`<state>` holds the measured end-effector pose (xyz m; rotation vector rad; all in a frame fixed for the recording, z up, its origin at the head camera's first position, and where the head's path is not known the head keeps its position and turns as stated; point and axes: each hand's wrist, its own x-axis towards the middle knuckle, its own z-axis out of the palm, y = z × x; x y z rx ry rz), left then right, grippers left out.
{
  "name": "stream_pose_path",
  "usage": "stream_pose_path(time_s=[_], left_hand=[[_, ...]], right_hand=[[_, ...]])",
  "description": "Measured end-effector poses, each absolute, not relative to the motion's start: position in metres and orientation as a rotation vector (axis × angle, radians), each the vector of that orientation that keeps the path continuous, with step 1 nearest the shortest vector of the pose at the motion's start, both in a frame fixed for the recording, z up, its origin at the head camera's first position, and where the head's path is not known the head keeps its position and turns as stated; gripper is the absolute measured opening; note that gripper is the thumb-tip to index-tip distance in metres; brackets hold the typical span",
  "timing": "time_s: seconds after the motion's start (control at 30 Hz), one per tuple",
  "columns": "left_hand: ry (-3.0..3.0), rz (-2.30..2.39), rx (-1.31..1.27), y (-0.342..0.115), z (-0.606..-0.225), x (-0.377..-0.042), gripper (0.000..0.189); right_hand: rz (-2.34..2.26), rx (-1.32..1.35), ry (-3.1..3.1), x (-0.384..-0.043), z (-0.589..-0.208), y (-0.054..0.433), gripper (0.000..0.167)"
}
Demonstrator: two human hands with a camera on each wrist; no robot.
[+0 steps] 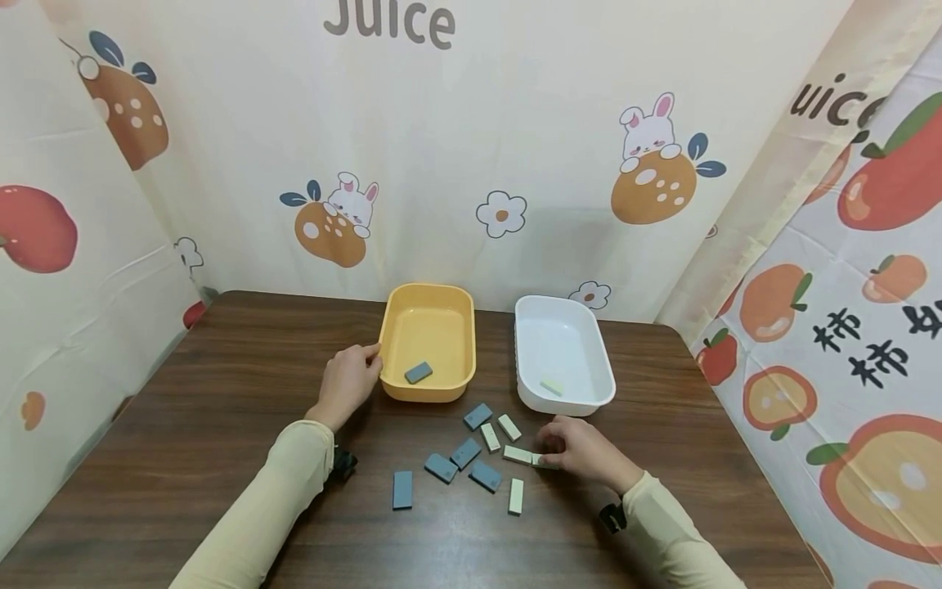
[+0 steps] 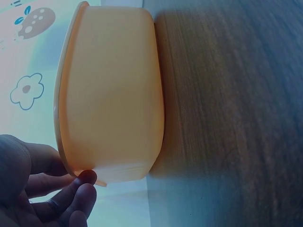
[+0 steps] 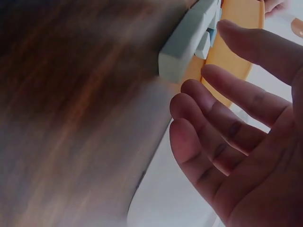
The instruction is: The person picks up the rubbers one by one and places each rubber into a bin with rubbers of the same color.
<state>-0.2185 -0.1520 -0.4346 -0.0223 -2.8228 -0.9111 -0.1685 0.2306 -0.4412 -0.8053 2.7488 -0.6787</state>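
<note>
My left hand [image 1: 348, 378] grips the rim of a yellow bin [image 1: 427, 390] at its left side, thumb and fingers bent around the edge. In the left wrist view the fingertips [image 2: 86, 178] overlap the corner of the yellow wall. Inside that bin lies one dark grey-blue block [image 1: 419, 372]. My right hand [image 1: 585, 450] hovers close over a pale green block [image 1: 543, 461], fingers loosely bent and spread. The right wrist view shows that block [image 3: 182, 56] beyond the fingertips, with a gap between thumb and fingers. A white bin [image 1: 567, 401] just behind holds one pale block [image 1: 552, 387].
Several dark grey-blue blocks [image 1: 402, 490] and pale green blocks [image 1: 516, 496] lie scattered between the hands on the brown wooden table [image 1: 221, 393]. A printed curtain [image 1: 441, 123] hangs behind the table's far edge, and more printed cloth [image 1: 846, 327] borders the right side.
</note>
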Motion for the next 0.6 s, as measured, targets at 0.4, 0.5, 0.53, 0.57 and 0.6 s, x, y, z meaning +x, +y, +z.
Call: stream_pose_path(time_s=[0.4, 0.5, 0.53, 0.57, 0.6], left_hand=[[-2.815, -0.911, -0.026, -0.1532, -0.4343, -0.2190, 0.036], [-2.810, -0.906, -0.033, -0.1533, -0.4351, -0.2190, 0.035], [-2.810, -0.906, -0.031, -0.1532, -0.4354, -0.2189, 0.035], [-2.810, -0.907, -0.030, -0.1532, -0.4355, -0.2186, 0.035], [-2.810, -0.906, -0.034, -0.1533, -0.4355, -0.2184, 0.035]], right_hand=[[-0.597, -0.814, 2.762, -0.1648, -0.4440, 0.2271, 0.007], [-0.590, -0.842, 2.764, -0.1638, -0.4429, 0.2271, 0.006], [-0.590, -0.853, 2.765, -0.1635, -0.4424, 0.2272, 0.005], [-0.593, -0.863, 2.762, -0.1633, -0.4419, 0.2274, 0.005], [-0.594, -0.870, 2.762, -0.1632, -0.4415, 0.2276, 0.005]])
